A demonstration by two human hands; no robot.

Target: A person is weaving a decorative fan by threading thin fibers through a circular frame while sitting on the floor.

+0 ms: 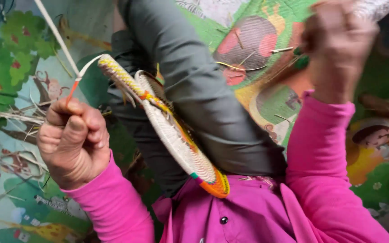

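Coiled basket disc largely woven (rim unfinished); left hand fisted on strand; right hand blurred, grip indeterminate.

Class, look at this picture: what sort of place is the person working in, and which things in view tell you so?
Probably a home floor used for basket weaving. A cartoon play mat covers the ground, dry straw lies scattered on it, and a coiled woven disc rests on the lap.

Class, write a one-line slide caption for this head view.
Left hand pulls a strand from a coiled woven disc; right hand raised.
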